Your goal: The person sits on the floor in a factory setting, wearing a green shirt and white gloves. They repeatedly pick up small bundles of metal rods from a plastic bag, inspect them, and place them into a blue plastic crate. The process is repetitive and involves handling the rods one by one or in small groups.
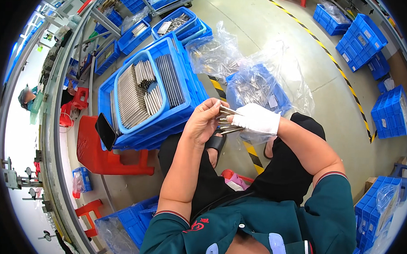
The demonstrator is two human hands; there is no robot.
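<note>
My bare left hand and my right hand, in a white glove, meet in front of me above my lap. Between them are several slim metal rods. The gloved fingers close round a small fan of these rods, and my left thumb and fingers pinch the ends of the upper ones. Beyond my hands, a blue crate lined with clear plastic holds a loose heap of similar metal rods. To the left, a light-blue tray rests in a stacked blue crate, with metal rods lined up in neat rows inside.
A dark phone-like slab leans at the crate's near corner. Beside it stands a red stool. Clear plastic bags spread over the far floor. Blue crates are stacked at right. A person is at far left.
</note>
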